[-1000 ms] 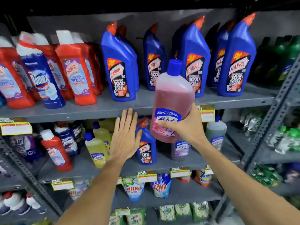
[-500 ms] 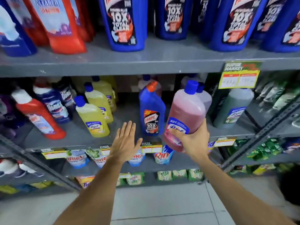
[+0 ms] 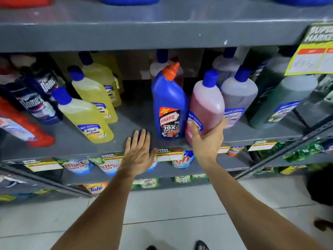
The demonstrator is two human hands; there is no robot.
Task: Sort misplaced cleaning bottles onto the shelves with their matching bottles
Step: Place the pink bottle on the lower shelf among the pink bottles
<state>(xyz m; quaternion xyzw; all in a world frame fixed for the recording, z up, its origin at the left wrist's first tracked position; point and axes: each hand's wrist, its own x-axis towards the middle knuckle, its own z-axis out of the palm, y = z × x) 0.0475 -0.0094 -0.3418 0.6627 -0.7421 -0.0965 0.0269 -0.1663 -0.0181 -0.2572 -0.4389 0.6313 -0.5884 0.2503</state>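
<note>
The bottles on the upper shelf are cut off by the top edge, only their bases being shown; the base of the pink bottle is covered by the right hand; a bottle behind the blue Harpic bottle is largely hidden; the price tag is cropped at the right edge, its small print blurred; the Domex labels are smeared.

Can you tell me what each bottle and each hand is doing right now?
Pink bottle: capped, tilted, held at shelf edge.
Right hand: gripping pink bottle.
Left hand: open, empty.
Harpic bottle: capped, standing.
Yellow bottles: capped, standing.
Red bottle: standing, top hidden.
</note>
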